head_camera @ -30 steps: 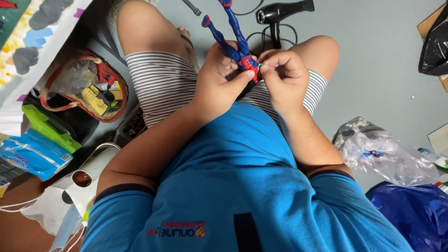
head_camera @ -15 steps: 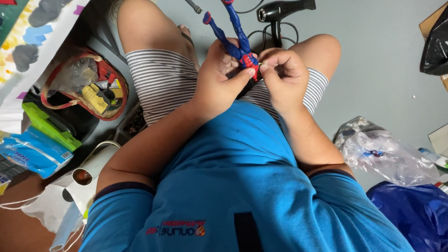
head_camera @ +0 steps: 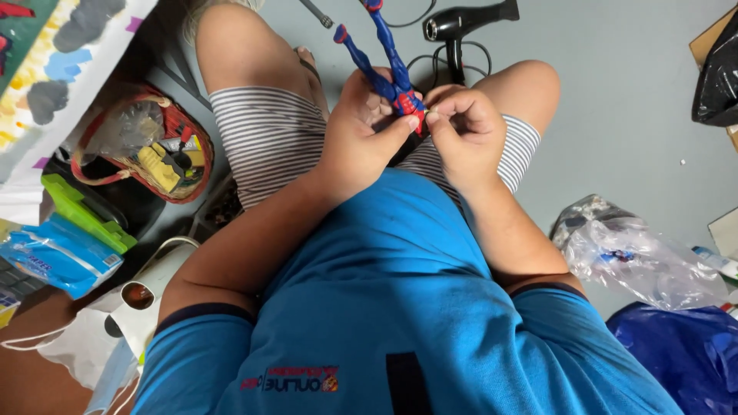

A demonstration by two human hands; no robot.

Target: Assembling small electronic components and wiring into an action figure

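**Blue-and-red figure gripped in both hands above the lap**

The small blue-and-red jointed plastic action figure (head_camera: 393, 81) sits between the person's two hands, over the lap of the striped grey-and-white shorts (head_camera: 269, 138). Its long axis runs away from the body: the red torso is buried in the hands, and two thin blue limbs stick out beyond the knuckles toward the grey floor (head_camera: 615, 92), splaying slightly apart.

The left hand (head_camera: 361, 131) is closed around the figure's near end from the left side, thumb laid across toward the torso, fingers wrapped behind it. The right hand (head_camera: 461, 127) meets the figure from the right, curled tight with thumb and forefinger pinched at the red middle part; what exactly the pinch grips is too small to tell. Both hands touch the figure and each other, so neither is nearer; the figure lies just ahead of and between them.

Outward from the figure: just beyond its limbs lies a black hair dryer (head_camera: 465, 23) with its cord looped on the floor. To the figure's left, past the bare knee, is a red-rimmed basket (head_camera: 142, 146) holding yellow and clear odds and ends, then a bright green plastic box (head_camera: 84, 211) and a blue foil packet (head_camera: 58, 253). To the figure's right and nearer the person, a crumpled clear plastic bag (head_camera: 638, 253) rests beside a dark blue bag (head_camera: 684, 357). The blue shirt (head_camera: 400, 307) fills the foreground.
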